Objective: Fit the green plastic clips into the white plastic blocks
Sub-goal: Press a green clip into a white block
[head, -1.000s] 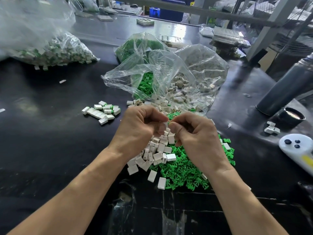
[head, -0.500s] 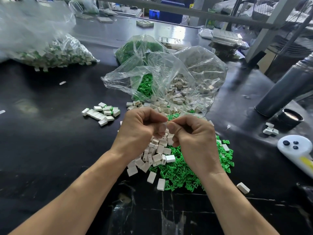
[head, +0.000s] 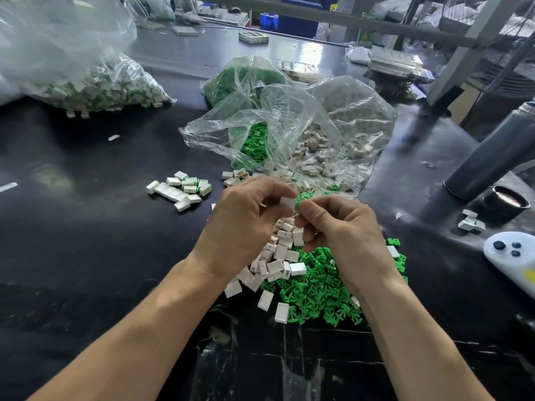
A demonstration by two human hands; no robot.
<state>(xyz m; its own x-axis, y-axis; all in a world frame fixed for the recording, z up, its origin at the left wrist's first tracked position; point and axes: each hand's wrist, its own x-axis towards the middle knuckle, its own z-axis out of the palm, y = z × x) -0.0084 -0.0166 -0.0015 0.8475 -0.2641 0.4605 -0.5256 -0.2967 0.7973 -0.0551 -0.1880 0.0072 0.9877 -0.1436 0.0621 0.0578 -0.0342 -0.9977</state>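
left hand (head: 246, 224) pinches a white block (head: 288, 203); right hand (head: 341, 227) pinches a green clip (head: 297, 206) at the block's end, above the loose piles on the worktop (head: 86, 256). risk: clip enters skewed and jams, or slips from the fingertips into the pile.

The bench (head: 86, 256) lies bare and dark to the left of the left hand (head: 243, 227), as far as a small cluster of finished pieces (head: 181, 191). Under both hands, heaps of white blocks (head: 275, 256) and green clips (head: 318, 287) cover the surface. Behind them open plastic bags (head: 289, 125) stand in the way. To the right, a dark bottle (head: 492, 157), its cap (head: 505, 204) and a white controller (head: 512, 259) crowd the edge.
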